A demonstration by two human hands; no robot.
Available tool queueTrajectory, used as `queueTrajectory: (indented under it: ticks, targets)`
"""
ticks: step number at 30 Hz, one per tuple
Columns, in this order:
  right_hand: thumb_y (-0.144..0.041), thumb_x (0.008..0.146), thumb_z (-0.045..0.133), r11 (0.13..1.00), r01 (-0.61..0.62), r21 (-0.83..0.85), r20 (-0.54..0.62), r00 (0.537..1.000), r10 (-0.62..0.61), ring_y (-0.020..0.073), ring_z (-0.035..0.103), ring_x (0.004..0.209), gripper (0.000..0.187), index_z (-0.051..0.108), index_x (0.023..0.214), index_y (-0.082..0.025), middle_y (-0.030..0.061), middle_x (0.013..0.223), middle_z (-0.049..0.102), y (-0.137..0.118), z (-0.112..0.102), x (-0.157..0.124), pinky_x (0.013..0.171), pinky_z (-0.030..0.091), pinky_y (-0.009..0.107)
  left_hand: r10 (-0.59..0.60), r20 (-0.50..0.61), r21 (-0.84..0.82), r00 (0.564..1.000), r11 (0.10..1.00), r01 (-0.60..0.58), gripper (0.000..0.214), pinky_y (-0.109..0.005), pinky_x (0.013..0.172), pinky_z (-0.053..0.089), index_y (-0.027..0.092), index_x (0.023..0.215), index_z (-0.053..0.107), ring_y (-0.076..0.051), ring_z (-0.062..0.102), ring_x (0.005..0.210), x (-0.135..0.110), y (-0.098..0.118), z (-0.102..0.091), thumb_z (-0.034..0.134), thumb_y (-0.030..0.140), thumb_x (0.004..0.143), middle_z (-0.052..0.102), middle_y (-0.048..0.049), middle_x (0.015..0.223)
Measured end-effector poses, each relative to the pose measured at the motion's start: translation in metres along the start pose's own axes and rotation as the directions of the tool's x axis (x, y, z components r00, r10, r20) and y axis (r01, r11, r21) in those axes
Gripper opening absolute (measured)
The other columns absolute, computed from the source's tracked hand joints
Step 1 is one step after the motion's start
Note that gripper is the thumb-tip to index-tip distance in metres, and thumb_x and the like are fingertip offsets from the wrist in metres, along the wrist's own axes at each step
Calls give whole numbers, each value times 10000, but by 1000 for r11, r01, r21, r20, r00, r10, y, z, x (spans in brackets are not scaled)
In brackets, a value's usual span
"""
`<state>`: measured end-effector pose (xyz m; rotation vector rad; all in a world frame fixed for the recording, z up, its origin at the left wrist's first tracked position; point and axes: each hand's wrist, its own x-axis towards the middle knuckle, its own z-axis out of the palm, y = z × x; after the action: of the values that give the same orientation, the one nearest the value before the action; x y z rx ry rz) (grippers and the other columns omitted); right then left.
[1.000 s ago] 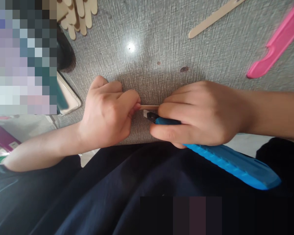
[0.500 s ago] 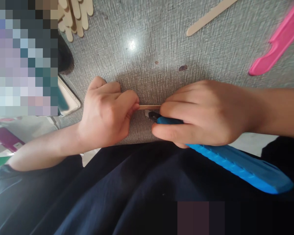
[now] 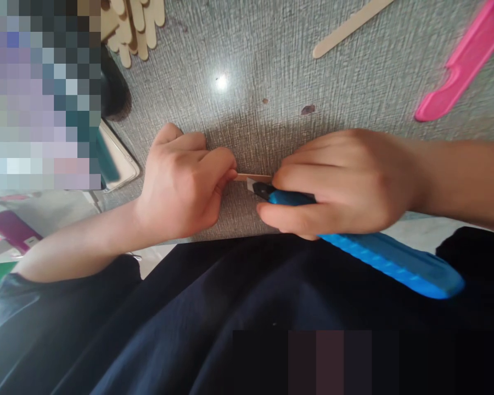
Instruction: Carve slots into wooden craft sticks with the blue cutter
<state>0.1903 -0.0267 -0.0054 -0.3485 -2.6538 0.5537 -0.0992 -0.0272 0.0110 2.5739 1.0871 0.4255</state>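
Note:
Between my two hands runs a thin wooden craft stick (image 3: pixel 253 177), close above the grey table. My left hand (image 3: pixel 185 181) is closed and pinches the stick's left end between thumb and forefinger. Wrapped in my right hand (image 3: pixel 337 181) is a blue utility knife (image 3: pixel 391 263), its handle pointing down to the right over my dark clothing. The knife's short blade (image 3: pixel 251 185) lies against the near side of the stick, between the hands. My right fingertips are at the stick's right end, which they hide.
Several craft sticks (image 3: pixel 142 27) lie piled at the far left, and a single stick (image 3: pixel 349 30) lies at the far right. A pink plastic tool (image 3: pixel 456 66) is beside it. A phone-like case (image 3: pixel 119 159) and a dark rounded object (image 3: pixel 114 88) sit at the left.
The knife has tilted and its blade has come up against the stick, where there was a small gap before. The handle's far end has swung left and up. My left hand has barely moved.

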Motion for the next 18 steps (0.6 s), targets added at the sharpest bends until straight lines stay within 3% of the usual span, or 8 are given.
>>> queueTrajectory:
  ticks: [6,13,18]
  targets:
    - [-299,1232,440,999,-29,-22,60,998,31,184,554,768,333,739,1378,-291,-18,867,602,-1,-4,6,704,459,356,-39,72,32,997,999,37,315,-467,715,355,246,757,599,-208,522,642,-1,1,0,500,216,1054,527,-19,618]
    - [-294,1226,466,999,-9,-49,81,997,13,184,563,774,321,731,1408,-290,-20,876,597,-1,-4,7,693,447,352,-37,68,52,997,998,33,326,-467,696,364,246,750,604,-204,511,630,0,2,-1,495,232,1056,516,-21,611]
    - [-308,1221,483,999,12,-47,21,1000,-11,186,560,756,294,730,1378,-295,-23,856,605,0,-2,8,672,436,345,-61,104,-14,993,998,63,308,-475,718,363,250,761,632,-215,514,645,1,1,-3,530,222,1050,536,-24,618]
